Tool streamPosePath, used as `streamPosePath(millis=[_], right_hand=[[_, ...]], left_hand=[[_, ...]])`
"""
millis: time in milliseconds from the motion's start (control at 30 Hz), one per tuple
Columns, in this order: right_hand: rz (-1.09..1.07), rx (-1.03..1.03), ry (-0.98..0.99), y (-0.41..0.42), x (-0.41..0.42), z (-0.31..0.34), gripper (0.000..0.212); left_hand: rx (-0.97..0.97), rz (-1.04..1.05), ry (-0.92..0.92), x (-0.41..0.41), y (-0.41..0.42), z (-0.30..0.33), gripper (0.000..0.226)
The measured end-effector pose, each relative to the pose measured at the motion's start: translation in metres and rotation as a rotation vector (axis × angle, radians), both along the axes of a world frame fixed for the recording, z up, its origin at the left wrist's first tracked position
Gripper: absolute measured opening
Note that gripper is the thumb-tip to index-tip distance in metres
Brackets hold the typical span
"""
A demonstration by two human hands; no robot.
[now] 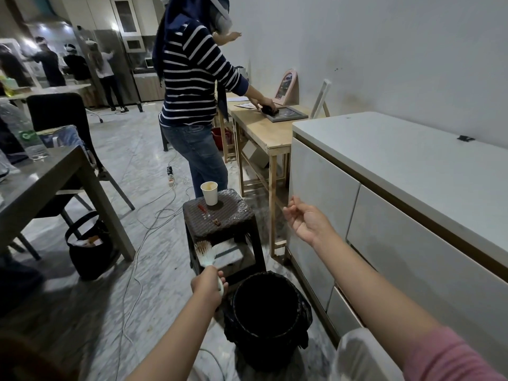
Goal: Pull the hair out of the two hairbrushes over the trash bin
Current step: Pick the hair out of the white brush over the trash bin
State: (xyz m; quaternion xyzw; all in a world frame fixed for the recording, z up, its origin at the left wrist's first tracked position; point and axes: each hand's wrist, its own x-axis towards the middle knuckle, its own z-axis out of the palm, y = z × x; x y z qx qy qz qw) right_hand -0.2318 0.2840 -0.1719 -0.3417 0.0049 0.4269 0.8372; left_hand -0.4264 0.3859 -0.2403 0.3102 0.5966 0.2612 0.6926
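My left hand (pixel 208 283) grips the handle of a white hairbrush (pixel 204 251), whose bristled head points up and away, just left of the black trash bin (pixel 264 342). My right hand (pixel 305 221) is raised above and to the right of the bin, thumb and fingers pinched together. Faint, thin strands of hair (pixel 265 207) seem to trail from its fingertips toward the brush. A small red-handled tool (pixel 208 214) lies on the dark woven stool (pixel 233 215) behind the bin; I cannot tell if it is a brush.
A paper cup (pixel 209 192) stands on the stool. White cabinet (pixel 384 215) close on the right, wooden table (pixel 264 133) beyond it with a person in a striped shirt (pixel 192 78). Dark table (pixel 55 182), black bag (pixel 88 248) and floor cables (pixel 148 229) on the left.
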Motion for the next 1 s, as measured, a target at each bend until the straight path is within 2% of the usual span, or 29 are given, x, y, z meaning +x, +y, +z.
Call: streamPosePath(millis=[100,200,300,367,467,567,733,900,1000], right_hand=[[0.014,-0.419,-0.365,0.004,0.003,-0.013,0.006],[0.031,-0.681,-0.631,0.007,0.005,-0.029,0.009],[0.053,-0.834,-0.824,0.013,0.009,-0.039,0.013],[0.161,-0.899,-0.986,0.018,0.010,-0.042,0.015],[0.421,-0.938,-1.188,0.020,0.005,-0.037,0.047],[0.470,-0.896,-1.198,0.026,0.005,-0.035,0.050],[0.289,-0.829,-1.021,0.031,0.005,-0.033,0.027],[0.147,-0.798,-0.933,0.032,0.007,-0.037,0.006],[0.035,-0.789,-0.915,0.031,0.006,-0.035,0.014]], left_hand=[[0.032,-0.046,-0.003,-0.001,-0.001,0.001,0.021],[0.084,-0.091,0.018,0.002,-0.005,0.006,0.026],[0.132,-0.138,0.020,0.007,-0.011,0.012,0.028],[0.156,-0.169,0.016,0.009,-0.013,0.015,0.028],[0.204,-0.213,0.021,0.011,-0.016,0.019,0.026],[0.243,-0.240,0.012,0.011,-0.018,0.020,0.024],[0.279,-0.303,-0.002,0.009,-0.020,0.021,0.018],[0.298,-0.349,-0.030,0.008,-0.022,0.019,0.011],[0.314,-0.385,-0.033,0.008,-0.023,0.019,0.006]])
